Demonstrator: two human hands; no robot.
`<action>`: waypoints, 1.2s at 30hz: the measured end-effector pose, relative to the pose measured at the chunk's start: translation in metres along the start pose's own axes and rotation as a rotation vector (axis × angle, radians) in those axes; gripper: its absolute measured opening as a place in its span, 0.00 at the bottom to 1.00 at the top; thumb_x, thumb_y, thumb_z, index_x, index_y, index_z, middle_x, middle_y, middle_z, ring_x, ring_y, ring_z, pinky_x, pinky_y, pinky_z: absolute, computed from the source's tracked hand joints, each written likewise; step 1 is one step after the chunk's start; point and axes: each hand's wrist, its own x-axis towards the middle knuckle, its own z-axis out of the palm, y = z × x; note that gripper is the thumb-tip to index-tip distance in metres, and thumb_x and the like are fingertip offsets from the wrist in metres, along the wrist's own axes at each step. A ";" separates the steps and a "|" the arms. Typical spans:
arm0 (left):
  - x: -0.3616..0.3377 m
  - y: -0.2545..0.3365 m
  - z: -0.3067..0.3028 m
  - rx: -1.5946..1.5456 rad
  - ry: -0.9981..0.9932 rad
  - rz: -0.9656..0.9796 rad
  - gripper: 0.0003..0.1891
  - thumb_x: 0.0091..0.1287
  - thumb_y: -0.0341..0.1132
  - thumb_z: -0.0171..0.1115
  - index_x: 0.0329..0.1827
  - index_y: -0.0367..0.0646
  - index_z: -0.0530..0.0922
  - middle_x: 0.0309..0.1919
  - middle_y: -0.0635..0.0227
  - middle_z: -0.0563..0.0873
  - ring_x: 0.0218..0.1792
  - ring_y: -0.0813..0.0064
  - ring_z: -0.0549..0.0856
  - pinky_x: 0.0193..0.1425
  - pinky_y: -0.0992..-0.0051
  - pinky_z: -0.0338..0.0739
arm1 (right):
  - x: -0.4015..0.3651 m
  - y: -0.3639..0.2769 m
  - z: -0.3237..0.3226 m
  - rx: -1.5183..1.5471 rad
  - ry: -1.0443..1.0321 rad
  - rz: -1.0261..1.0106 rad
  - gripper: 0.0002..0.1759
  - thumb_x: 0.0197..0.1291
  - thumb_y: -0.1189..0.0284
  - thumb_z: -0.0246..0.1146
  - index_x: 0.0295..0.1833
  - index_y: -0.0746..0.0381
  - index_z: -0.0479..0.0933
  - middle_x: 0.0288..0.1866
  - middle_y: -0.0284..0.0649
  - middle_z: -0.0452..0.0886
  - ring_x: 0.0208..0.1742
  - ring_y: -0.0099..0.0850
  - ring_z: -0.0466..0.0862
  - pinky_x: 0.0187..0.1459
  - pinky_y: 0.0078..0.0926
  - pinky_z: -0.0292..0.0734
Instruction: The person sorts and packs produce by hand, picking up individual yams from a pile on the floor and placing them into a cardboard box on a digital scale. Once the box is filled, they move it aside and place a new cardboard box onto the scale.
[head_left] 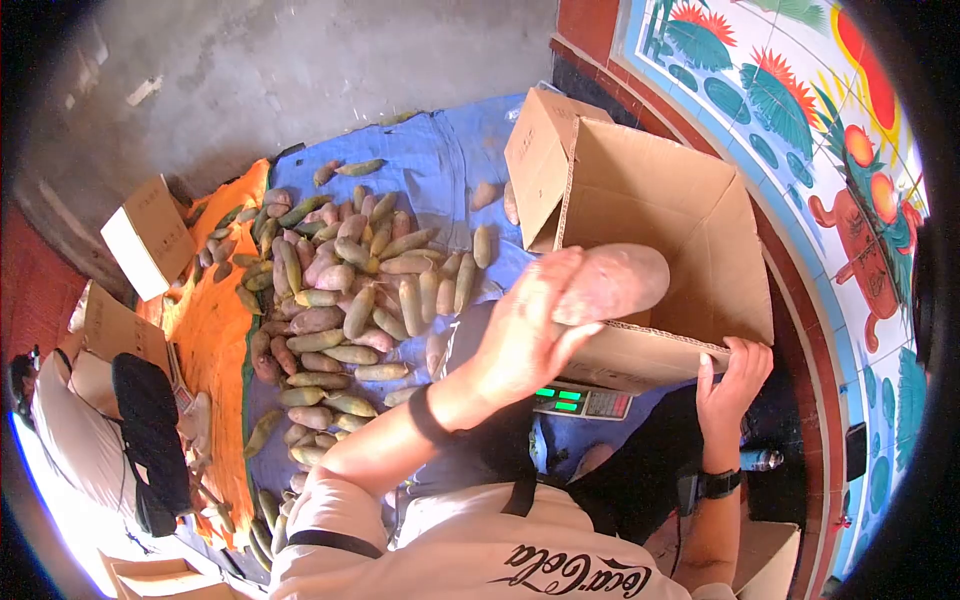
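Note:
My left hand (535, 320) holds a large, pale pinkish tuber (612, 284) over the near rim of an open cardboard box (650, 190). Fingers and thumb are closed round one end of it. At the box's near right corner my right hand (735, 380) grips the rim, thumb on the near side. Under the box's near side, a scale (580, 401) shows green lit digits beside its keypad. Left of the box lies a big heap of green and reddish tubers (335, 270) on a blue sheet (440, 150).
An orange sheet (215, 300) with more tubers lies left. Beyond it are a small box (150, 240) and another person (85, 430) at the left edge. A bottle (762, 460) lies right of my right wrist. A painted tiled wall (760, 100) curves along the right.

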 end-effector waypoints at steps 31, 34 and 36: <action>-0.270 -0.149 -0.112 0.674 -0.063 -0.718 0.06 0.58 0.30 0.56 0.35 0.38 0.74 0.31 0.51 0.78 0.37 0.48 0.77 0.43 0.57 0.73 | -0.007 0.006 0.004 -0.012 0.006 -0.020 0.18 0.56 0.66 0.61 0.48 0.66 0.70 0.44 0.48 0.71 0.50 0.48 0.68 0.56 0.47 0.60; -0.359 -0.156 -0.132 0.786 -0.225 -1.048 0.09 0.58 0.35 0.56 0.37 0.39 0.76 0.35 0.51 0.81 0.41 0.49 0.79 0.46 0.57 0.74 | -0.008 0.007 0.005 -0.019 0.000 -0.022 0.19 0.57 0.64 0.61 0.48 0.66 0.70 0.44 0.48 0.71 0.50 0.47 0.68 0.56 0.47 0.60; -0.427 -0.166 -0.142 0.822 -0.507 -1.308 0.14 0.58 0.40 0.56 0.40 0.40 0.78 0.41 0.51 0.82 0.47 0.51 0.80 0.51 0.59 0.75 | -0.007 0.006 0.006 -0.057 0.025 -0.032 0.19 0.57 0.65 0.60 0.49 0.66 0.70 0.45 0.48 0.72 0.51 0.48 0.68 0.57 0.47 0.60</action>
